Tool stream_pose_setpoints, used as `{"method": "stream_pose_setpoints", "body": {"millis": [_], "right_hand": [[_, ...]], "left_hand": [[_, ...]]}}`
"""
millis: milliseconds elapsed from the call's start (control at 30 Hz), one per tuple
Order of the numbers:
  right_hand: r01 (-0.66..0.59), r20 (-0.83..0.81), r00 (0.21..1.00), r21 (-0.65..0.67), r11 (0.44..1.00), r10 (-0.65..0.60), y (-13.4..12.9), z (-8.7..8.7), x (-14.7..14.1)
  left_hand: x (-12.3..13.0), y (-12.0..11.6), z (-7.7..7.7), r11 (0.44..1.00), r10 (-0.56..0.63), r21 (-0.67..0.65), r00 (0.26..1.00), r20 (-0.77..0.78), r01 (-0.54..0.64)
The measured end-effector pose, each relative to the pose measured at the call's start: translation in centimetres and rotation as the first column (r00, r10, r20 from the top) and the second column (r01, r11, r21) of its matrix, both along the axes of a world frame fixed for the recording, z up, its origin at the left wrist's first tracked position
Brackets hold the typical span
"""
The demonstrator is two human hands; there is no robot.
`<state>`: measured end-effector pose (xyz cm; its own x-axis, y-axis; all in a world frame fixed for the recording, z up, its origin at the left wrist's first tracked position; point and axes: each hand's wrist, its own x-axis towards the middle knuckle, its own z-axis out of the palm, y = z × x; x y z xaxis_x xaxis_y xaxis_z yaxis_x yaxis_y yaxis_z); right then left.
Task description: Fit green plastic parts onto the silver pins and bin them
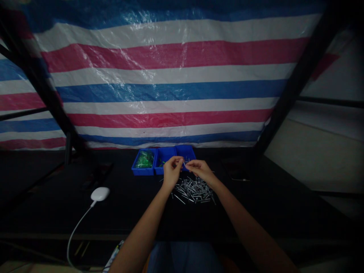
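Note:
My left hand (172, 170) and my right hand (200, 169) meet above the near edge of the blue bins, fingertips pinched close together. Between them shows a thin, pale metal pin (184, 163); its ends are partly covered by the fingers. Just below my hands, a loose pile of silvery metal pins (195, 190) lies on the black table. Behind my right hand, the right blue bin (184, 148) holds a few similar thin pieces. The middle blue bin (165, 151), partly hidden by my left hand, has small green bits in it.
The left blue bin (133, 168) holds a clear bag of green pieces (145, 159). A white rounded device (100, 193) with a cable sits on the left. A dark flat object (236, 172) lies at right. Striped plastic sheeting (170, 91) hangs behind the black table (127, 212).

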<state>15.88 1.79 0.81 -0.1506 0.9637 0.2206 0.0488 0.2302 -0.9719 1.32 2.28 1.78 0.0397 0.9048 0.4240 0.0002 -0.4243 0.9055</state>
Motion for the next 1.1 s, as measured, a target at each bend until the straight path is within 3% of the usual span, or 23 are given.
{"method": "stream_pose_setpoints", "body": {"millis": [267,633,833,967,1100], "right_hand": [[-0.021,0.003,1.000,-0.009,1.000,0.021,-0.1,0.2,0.0],[0.261,-0.051,0.964,-0.039,0.965,-0.263,0.9,-0.3,1.2],[0.313,-0.014,0.950,0.023,0.949,-0.313,1.3,-0.6,1.8],[0.417,0.160,0.886,0.134,0.899,-0.435,1.8,-0.7,3.7],[0.467,0.517,0.694,0.207,0.860,-0.501,1.9,-1.1,6.5]], "left_hand": [[0.0,-0.4,0.3,1.000,0.011,-0.005,0.999,-0.043,-0.011],[0.0,-0.3,0.3,0.998,0.058,-0.010,0.998,-0.012,-0.058],[0.1,-0.4,0.2,0.998,0.047,-0.029,0.998,-0.049,-0.048],[0.0,-0.4,0.1,0.998,0.047,-0.030,0.998,-0.048,-0.049],[-0.1,-0.4,0.2,0.998,0.058,-0.015,0.995,-0.075,-0.059]]}}
